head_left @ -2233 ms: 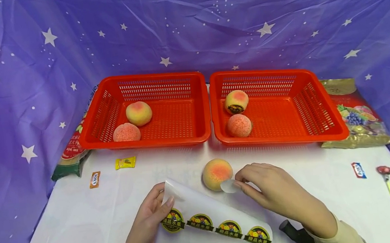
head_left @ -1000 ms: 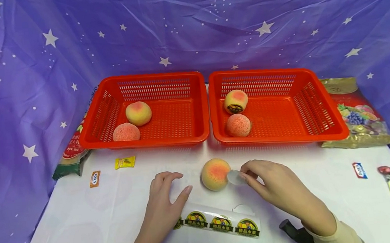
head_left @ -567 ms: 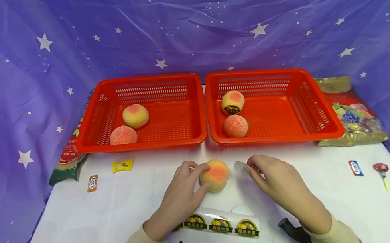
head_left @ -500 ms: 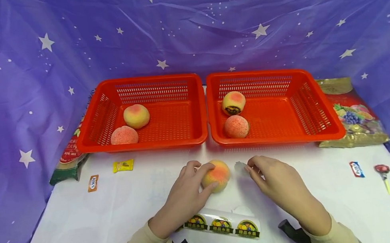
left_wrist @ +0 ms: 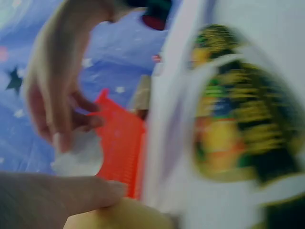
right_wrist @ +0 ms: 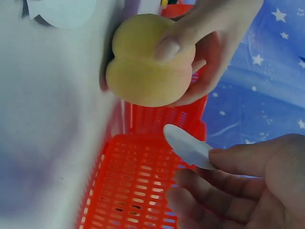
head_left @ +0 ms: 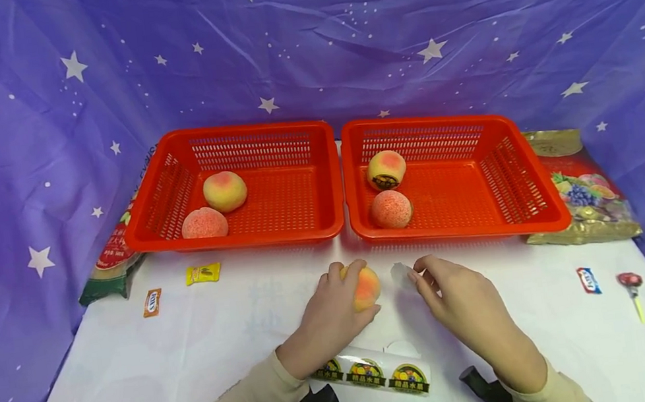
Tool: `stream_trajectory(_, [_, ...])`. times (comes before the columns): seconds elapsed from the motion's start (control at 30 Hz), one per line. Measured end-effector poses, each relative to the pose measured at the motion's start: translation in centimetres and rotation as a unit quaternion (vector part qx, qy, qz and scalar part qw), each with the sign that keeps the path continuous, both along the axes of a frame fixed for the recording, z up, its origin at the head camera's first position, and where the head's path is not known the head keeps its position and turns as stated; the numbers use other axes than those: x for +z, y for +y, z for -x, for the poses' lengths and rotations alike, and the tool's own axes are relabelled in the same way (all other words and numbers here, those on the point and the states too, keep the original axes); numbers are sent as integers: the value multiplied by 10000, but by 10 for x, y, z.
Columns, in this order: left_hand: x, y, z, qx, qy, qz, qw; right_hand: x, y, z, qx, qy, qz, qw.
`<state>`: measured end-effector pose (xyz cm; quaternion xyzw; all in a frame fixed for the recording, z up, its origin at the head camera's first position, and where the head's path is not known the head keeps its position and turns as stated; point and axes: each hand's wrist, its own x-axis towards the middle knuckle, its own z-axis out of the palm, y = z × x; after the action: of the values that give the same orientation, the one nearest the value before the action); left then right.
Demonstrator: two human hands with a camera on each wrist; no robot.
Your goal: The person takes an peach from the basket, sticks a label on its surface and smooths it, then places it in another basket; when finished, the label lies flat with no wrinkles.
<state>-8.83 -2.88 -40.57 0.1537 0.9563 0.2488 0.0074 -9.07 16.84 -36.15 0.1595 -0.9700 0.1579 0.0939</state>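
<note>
My left hand (head_left: 335, 309) grips a yellow-pink peach (head_left: 370, 288) at the middle of the table, fingers over the top and thumb on the near side. The right wrist view shows the peach's cleft side (right_wrist: 143, 62) and the thumb against it. To its right, my right hand (head_left: 464, 294) pinches a round sticker (right_wrist: 188, 148) by its edge between thumb and finger. The sticker's plain pale back shows, apart from the peach. A sheet of fruit-logo stickers (head_left: 385, 367) lies curled in front of the peach, its left end hidden by the left arm.
Two red baskets stand behind: the left basket (head_left: 281, 202) holds two peaches, the right basket (head_left: 453, 193) two more, one labelled. Candies (head_left: 203, 273) and a lollipop (head_left: 630, 282) lie at the sides. Snack bags (head_left: 591, 197) flank the baskets.
My left hand has put the sticker sheet down, moved to the peach and taken hold of it. My right hand, with the sticker, has drawn slightly away to the right.
</note>
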Motion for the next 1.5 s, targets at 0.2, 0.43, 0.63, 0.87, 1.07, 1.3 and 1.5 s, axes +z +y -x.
stream_trajectory(0.2, [29,-16,20,13,-1353,-940,9863,8,3,-1,-182,549,426,9974])
stream_trajectory(0.43, [53,-33,36,-371,-2295,-2363,9435,24,2,-1,-117,1355,1177,9837])
stream_trajectory(0.63, [62,-39,47,-721,-3165,-4514,8312,42,-2,0,-169,1577,1565,9749])
stream_trajectory(0.87, [66,-30,44,-976,-4026,-6114,6742,66,-13,3,-63,2146,2127,9532])
stream_trajectory(1.07, [66,-25,38,-1095,-3694,-6144,6885,79,-23,4,43,2688,2282,9358])
stream_trajectory(1.3, [66,-25,36,-1273,-3174,-5846,7357,82,-35,5,552,3128,2209,9221])
stream_trajectory(1.5, [66,-25,37,-1211,-2975,-5945,7372,82,-34,3,760,2973,2121,9278])
